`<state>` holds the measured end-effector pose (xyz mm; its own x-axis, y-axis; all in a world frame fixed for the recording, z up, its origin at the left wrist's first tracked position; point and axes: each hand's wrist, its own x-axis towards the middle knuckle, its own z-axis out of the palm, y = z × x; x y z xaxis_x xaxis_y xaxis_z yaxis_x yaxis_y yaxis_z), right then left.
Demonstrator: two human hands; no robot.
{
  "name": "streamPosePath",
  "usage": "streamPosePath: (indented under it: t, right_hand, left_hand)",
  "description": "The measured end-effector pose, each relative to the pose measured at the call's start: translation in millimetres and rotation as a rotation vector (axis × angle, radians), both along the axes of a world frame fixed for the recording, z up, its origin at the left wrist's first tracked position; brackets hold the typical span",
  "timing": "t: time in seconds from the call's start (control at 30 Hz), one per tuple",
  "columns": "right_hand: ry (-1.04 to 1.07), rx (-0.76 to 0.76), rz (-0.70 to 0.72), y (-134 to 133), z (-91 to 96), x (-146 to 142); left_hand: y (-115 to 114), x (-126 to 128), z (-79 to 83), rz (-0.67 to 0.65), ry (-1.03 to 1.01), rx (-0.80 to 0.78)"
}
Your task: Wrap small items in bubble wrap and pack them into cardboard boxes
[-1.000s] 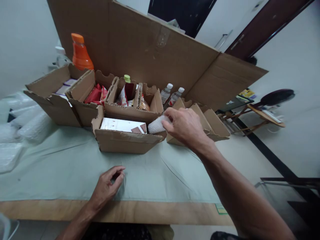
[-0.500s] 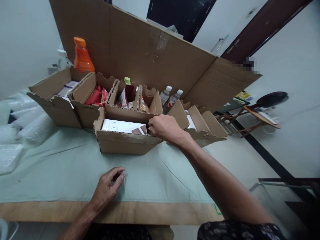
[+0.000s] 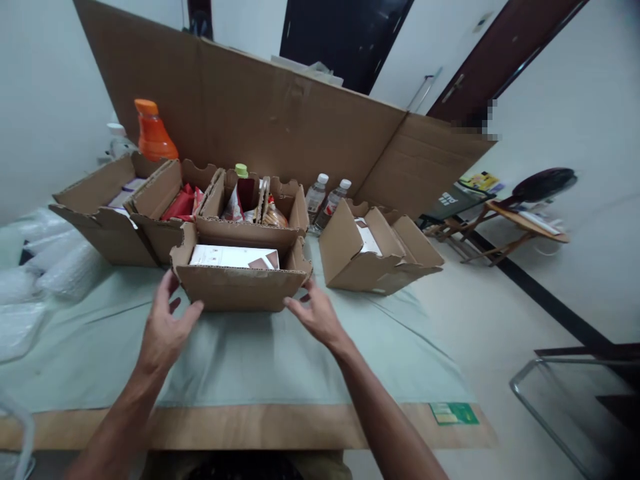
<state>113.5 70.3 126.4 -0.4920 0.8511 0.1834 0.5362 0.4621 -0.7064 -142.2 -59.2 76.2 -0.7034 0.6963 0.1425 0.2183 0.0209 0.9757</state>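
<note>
At the left end of the front cardboard box [image 3: 237, 288], the fingers of the left hand [image 3: 163, 330] stand apart from its thumb, the fingertips by the corner and the thumb near the front wall. The right hand [image 3: 316, 313] mirrors it at the other end, thumb and fingers parted about the near corner. Whether either hand is clamped on the cardboard, I cannot tell. Inside the box lies a white carton [image 3: 230, 257], its end short of the box's right wall, so a tilt or jerk could let it slide. A harder pull on one end would likely swing the box askew, and the ragged edges might tear under an uneven hold. Just behind stands a row of cardboard boxes [image 3: 107, 233], one holding red packets [image 3: 181, 204]; shoving the front box backward might jolt them. Off to the right, two clear bottles [image 3: 333, 203] stand beside another group of boxes [image 3: 350, 267]; a wide sweep could topple them. Underneath, a pale green cloth [image 3: 240, 373] covers most of the table [image 3: 240, 427] and could ruck up if the box were dragged.
</note>
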Motion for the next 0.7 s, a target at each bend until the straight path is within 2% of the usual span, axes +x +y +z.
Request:
streamPosePath:
  t: [0.1,0.17,0.23,0.3,0.37,0.43,0.53,0.57,0.63,0.7]
  right_hand:
    - [0.077,0.013,-0.049,-17,-14.3,-2]
    - [0.122,0.073,-0.12,-40,-17.1,13]
    - [0.15,0.136,-0.176,-67,-17.8,26]
    - [0.168,0.167,-0.154,-86,-16.0,23]
    - [0.169,0.173,-0.049,-90,-9.4,5]
    - [0.162,0.175,0.043,-79,2.6,-17]
    - [0.197,0.175,-0.003,-57,19.7,-20]
    - [0.21,0.171,-0.062,-55,21.6,-11]
    - [0.206,0.159,-0.208,-65,17.7,18]
    - [0.163,0.14,-0.315,-90,4.8,43]
  left_hand:
    - [2,22,-3.3,-0.099,-0.082,-0.015]
    - [-14,40,-9.5,-0.124,-0.089,-0.003]
    - [-39,50,-13.9,-0.142,-0.096,-0.001]
    - [-64,46,-10.6,-0.081,-0.117,0.001]
    - [-77,31,3.5,0.049,-0.115,0.011]
    - [-73,17,24.7,0.15,-0.063,0.055]
    - [-43,22,47.2,0.117,0.022,0.171]
    - [-33,31,48.0,0.061,0.018,0.17]
    - [-23,53,39.2,-0.096,-0.02,0.111]
    - [-29,68,22.3,-0.211,-0.064,0.032]
